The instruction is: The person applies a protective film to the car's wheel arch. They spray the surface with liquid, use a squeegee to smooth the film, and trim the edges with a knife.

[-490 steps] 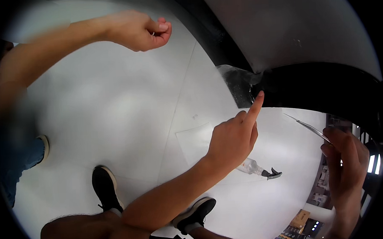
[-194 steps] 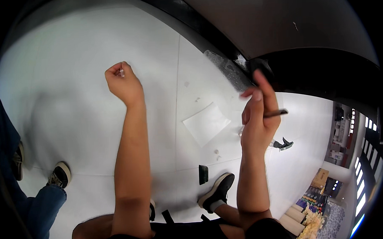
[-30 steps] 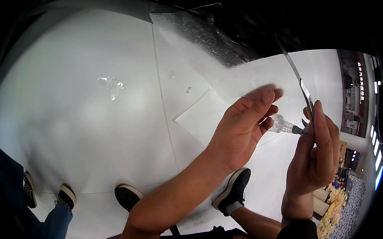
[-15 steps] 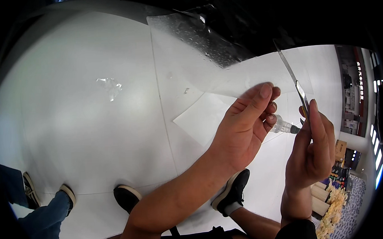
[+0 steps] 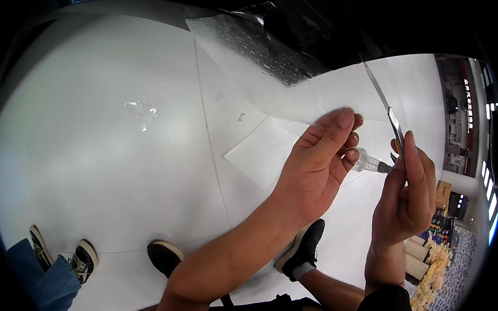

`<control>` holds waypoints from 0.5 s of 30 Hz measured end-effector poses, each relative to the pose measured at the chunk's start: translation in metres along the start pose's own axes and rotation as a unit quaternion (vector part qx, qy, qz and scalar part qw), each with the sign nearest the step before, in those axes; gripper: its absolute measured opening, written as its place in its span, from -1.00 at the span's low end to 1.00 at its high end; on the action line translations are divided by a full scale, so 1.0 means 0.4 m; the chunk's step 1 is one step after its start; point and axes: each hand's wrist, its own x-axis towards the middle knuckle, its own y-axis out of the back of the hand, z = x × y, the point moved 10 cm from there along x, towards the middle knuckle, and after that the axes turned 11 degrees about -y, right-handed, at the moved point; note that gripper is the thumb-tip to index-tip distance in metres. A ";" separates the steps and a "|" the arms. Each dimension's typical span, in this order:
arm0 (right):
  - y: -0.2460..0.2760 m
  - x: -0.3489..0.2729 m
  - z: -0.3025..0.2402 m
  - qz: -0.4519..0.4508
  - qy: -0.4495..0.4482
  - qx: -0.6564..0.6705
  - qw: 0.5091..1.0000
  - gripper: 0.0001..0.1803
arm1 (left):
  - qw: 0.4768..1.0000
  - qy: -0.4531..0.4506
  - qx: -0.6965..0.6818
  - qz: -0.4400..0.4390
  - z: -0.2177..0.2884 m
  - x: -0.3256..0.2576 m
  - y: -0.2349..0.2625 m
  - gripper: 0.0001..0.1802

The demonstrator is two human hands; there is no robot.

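Observation:
My left hand (image 5: 320,164) is closed in a pinch on the edge of a clear plastic film (image 5: 291,107). The film stretches up toward a dark glossy surface (image 5: 332,29), and water drops dot its upper part. In my right hand (image 5: 404,199) is a pair of slim metal scissors (image 5: 391,117), seen nearly edge-on, tips pointing up beside the film. Between my hands shows a clear bottle (image 5: 364,161) with a grey neck, partly hidden by my left fingers; whether it is held or lies behind them I cannot tell.
A white sheet (image 5: 262,152) lies on the pale floor (image 5: 123,176), with a crumpled clear scrap (image 5: 142,114) to its left. Another person's shoe (image 5: 84,260) and jeans are at lower left. Boxes (image 5: 443,195) and dried yellowish plants (image 5: 436,264) stand at right.
The film and its wet upper part have shifted slightly. The scissors have moved a little down and right. At lower left, the other person's feet and legs have moved; my left hand stays put.

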 end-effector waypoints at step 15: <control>0.006 -0.013 0.014 0.006 -0.005 0.001 1.000 -0.43 | 1.000 -0.003 -0.022 0.002 -0.006 0.000 0.009 -0.86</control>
